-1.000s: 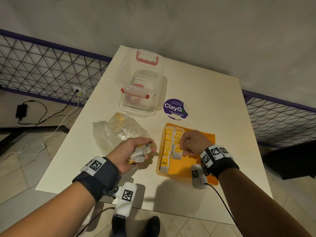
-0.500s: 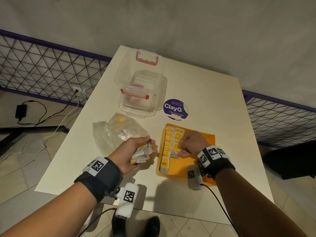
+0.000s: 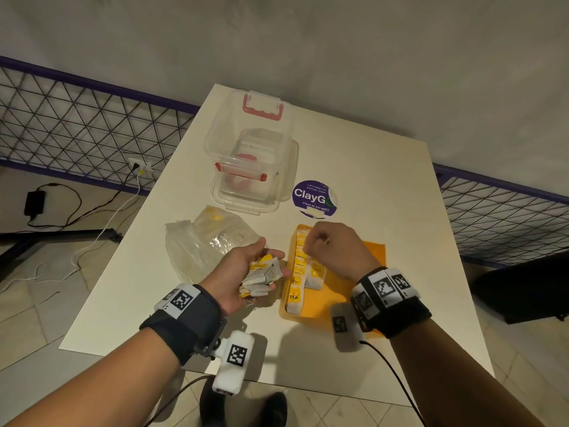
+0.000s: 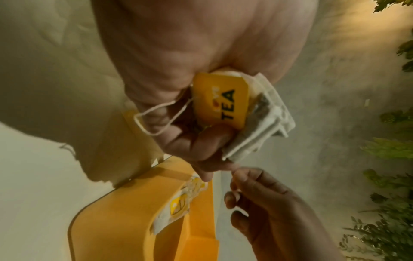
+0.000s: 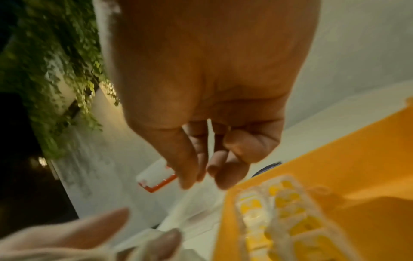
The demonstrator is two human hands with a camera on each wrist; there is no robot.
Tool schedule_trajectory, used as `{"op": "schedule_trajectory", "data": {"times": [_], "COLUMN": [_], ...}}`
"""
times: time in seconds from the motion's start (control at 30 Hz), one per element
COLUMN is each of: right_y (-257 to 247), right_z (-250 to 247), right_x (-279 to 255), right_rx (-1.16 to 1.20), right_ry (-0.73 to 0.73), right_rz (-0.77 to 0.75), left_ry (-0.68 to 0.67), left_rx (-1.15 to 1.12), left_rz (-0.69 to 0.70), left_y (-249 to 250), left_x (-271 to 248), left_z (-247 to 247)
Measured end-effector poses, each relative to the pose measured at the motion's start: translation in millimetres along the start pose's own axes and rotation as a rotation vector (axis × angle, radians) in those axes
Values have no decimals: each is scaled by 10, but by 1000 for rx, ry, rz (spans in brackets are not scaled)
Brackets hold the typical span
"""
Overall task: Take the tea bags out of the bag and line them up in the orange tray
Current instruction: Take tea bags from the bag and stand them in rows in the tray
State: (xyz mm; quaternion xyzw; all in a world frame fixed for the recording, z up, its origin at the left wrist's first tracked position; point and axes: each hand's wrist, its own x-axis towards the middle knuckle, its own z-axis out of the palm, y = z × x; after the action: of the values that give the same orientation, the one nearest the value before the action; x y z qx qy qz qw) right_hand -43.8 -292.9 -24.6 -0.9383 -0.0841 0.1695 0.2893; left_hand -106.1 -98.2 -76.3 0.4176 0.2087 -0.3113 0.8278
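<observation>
Looking down from the head camera, a white table fills the middle of the view. At its left lies a crumpled clear plastic bag, with yellow showing faintly through the film; its contents are hard to make out. Behind it stands a clear lidded container with red clasps, and to that container's right a round purple sticker.

Next comes the left hand, palm up just beside the bag, fingers curled round a bunch of tea bags — white pouches with yellow tags. In the left wrist view one tag reads "TEA" and a loop of string hangs loose; how many bags are in the bunch cannot be counted.

Just right of that hand sits the orange tray. Along its left side runs a row of tea bags, overlapping one another, with a shorter second row beside it. The far ends of both rows are hidden behind the right hand, which hovers over the tray, knuckles up. Its fingers are bent with thumb and fingertips close together — the blurred right wrist view shows nothing between them. The tray's near right corner is covered by the right wristband.
</observation>
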Motion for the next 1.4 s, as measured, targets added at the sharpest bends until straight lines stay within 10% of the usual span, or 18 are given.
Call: {"op": "schedule_trajectory", "data": {"times": [0.27, 0.8, 1.4], "right_y": [-154, -147, -139], "right_z": [205, 215, 222], "right_x": [-76, -132, -241], "right_rx": [145, 302, 250], "right_ry": [-210, 134, 32], "right_rz": [-4, -24, 1], "left_ry": [-65, -49, 143], "left_rx": [55, 8, 110], "left_rz": [27, 46, 253], "left_y": [4, -36, -79], "left_x": [-2, -57, 19], "left_z": [56, 23, 117]}}
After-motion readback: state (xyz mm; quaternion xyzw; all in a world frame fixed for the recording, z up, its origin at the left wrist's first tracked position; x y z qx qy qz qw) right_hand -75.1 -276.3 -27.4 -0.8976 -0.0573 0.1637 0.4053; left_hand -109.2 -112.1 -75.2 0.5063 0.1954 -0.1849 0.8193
